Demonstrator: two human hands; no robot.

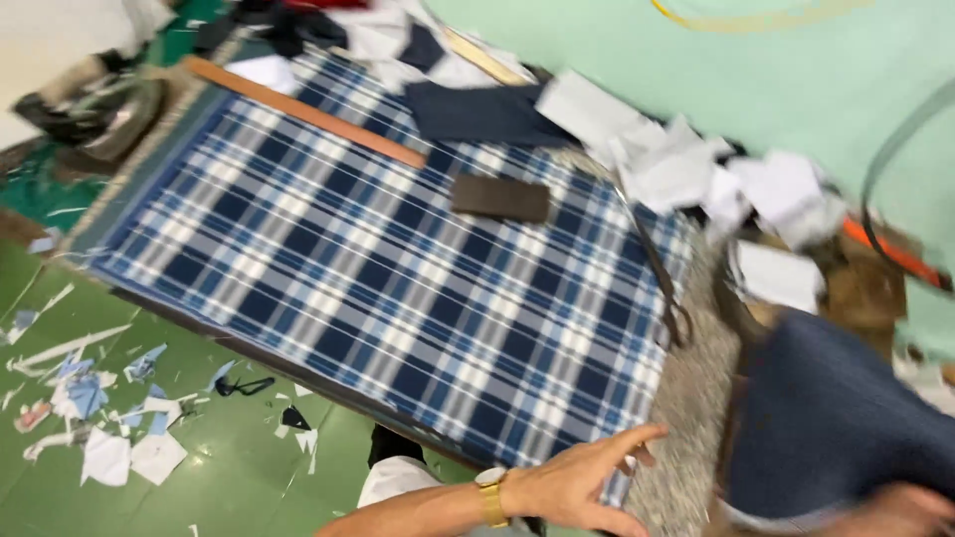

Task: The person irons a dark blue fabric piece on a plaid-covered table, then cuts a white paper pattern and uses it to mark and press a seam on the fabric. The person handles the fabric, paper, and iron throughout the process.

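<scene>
A large plaid cloth [378, 268] in navy, blue and white checks lies spread flat over the desk [686, 418], filling the middle of the frame from the upper left down to the lower right. Its weave runs in broad dark squares crossed by pale bands, and its near edge follows the desk's front edge. A grey, speckled padding of the desk shows bare along the cloth's right side.

The left hand [587, 482] enters from the bottom centre of the frame, with a gold wristwatch [491, 495] on its wrist. The hand is open, palm down, fingers stretched out and slightly apart, the fingertips resting at the cloth's lower right corner. The forearm reaches in from the lower left.

The right hand [900, 509] is at the bottom right corner, blurred; it touches a dark blue fabric [846, 418] that bulges above it, but whether it grips the fabric I cannot tell.

On the cloth, near the upper centre, lies a dark brown rectangular block [500, 197]. A long wooden ruler [303, 111] lies slantwise across the cloth's upper left part. Scissors [662, 273] lie along the cloth's right edge. White paper pieces [696, 169] and a dark cloth piece [477, 111] are heaped at the upper right. Paper and fabric scraps [109, 438] litter the green floor [239, 477] at the lower left.
</scene>
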